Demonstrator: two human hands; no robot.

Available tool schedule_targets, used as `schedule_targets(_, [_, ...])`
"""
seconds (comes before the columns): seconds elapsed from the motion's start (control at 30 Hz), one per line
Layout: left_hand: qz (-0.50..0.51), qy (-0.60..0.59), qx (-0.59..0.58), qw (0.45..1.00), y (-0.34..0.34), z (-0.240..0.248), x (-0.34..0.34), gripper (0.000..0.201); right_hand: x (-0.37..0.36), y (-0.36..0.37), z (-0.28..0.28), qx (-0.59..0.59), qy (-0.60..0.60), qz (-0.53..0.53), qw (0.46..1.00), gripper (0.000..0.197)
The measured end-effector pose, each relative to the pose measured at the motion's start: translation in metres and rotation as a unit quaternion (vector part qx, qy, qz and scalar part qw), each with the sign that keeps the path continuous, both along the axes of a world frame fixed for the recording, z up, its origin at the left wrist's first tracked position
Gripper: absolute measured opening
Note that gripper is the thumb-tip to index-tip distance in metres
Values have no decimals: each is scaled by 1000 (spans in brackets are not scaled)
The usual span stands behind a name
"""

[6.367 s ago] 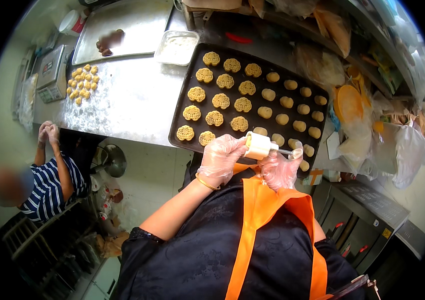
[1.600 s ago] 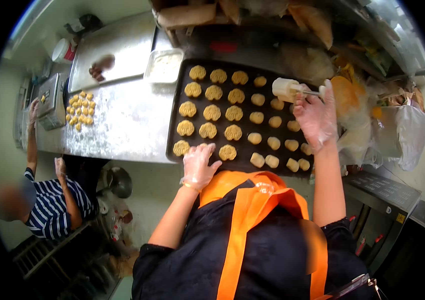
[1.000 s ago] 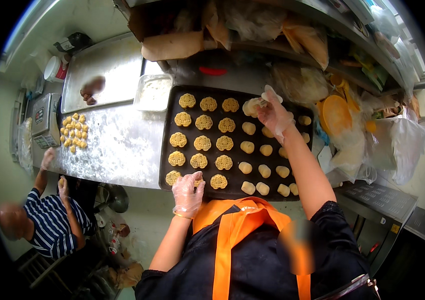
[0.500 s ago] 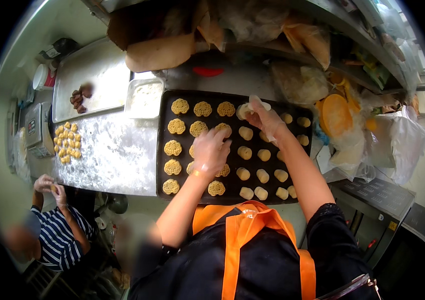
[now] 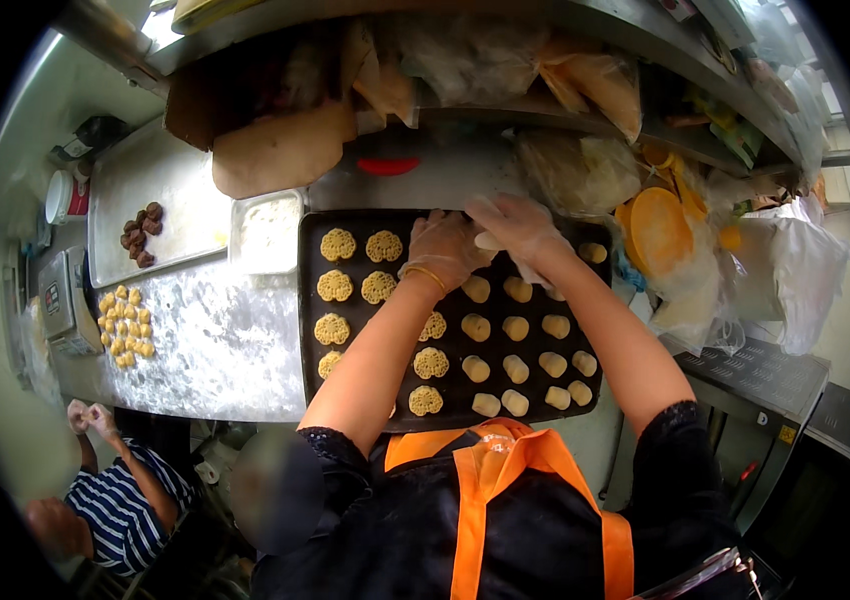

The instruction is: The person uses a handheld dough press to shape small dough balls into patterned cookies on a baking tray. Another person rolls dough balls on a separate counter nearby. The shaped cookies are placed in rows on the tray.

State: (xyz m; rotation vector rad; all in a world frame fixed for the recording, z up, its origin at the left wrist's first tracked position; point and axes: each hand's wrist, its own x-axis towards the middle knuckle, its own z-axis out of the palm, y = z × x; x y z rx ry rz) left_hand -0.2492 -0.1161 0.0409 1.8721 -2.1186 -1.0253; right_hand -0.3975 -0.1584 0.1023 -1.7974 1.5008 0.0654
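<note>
On the large black baking tray (image 5: pixel 457 410), flat patterned dough cookies (image 5: pixel 334 286) lie in rows on the left and plain dough cylinders (image 5: pixel 515 369) on the right. Both my hands wear clear gloves and meet over the tray's far side. My right hand (image 5: pixel 517 235) is closed around a white mould (image 5: pixel 488 241), of which only a small part shows. Against it is my left hand (image 5: pixel 445 247), its fingers curled down toward the tray; what they hold, if anything, is hidden.
Left of the tray are a container of white powder (image 5: pixel 267 232), a floured steel table (image 5: pixel 207 335), yellow dough balls (image 5: pixel 126 325) and a metal sheet with dark lumps (image 5: pixel 190 180). A person in stripes (image 5: pixel 130 500) works at lower left. Plastic bags (image 5: pixel 815 280) crowd the right.
My left hand has moved away from the patterned cookies to the far side, up against my right hand. The white mould is now mostly covered by my hands. The view has shifted slightly.
</note>
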Motion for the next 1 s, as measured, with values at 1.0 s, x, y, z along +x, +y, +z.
schedule_targets(1.0, [-25,-54,2,998,-11,-9,2,53,51,-19,19,-76,263,235,932,58])
